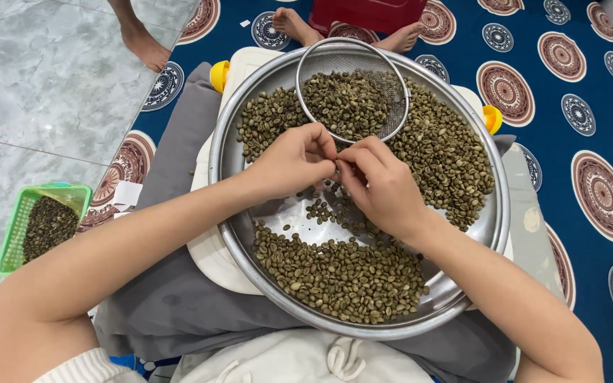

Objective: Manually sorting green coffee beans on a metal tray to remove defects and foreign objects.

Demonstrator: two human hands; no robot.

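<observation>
A wide steel basin [494,213] rests on my lap over a white board [211,259]. It holds many green-brown beans [342,273], heaped at the near side and along the right. A round wire sieve [352,53] with more beans sits in the basin's far part. My left hand [289,162] and my right hand [381,184] meet over the basin's middle, fingertips pinched together on a small bean. What lies between the fingers is mostly hidden.
A green plastic basket [15,227] with dark beans stands on the grey tiled floor at left. Another person's bare feet [296,27] and a red box [367,13] lie beyond the basin on a blue patterned mat [576,99]. A third foot [143,46] stands on the tiles.
</observation>
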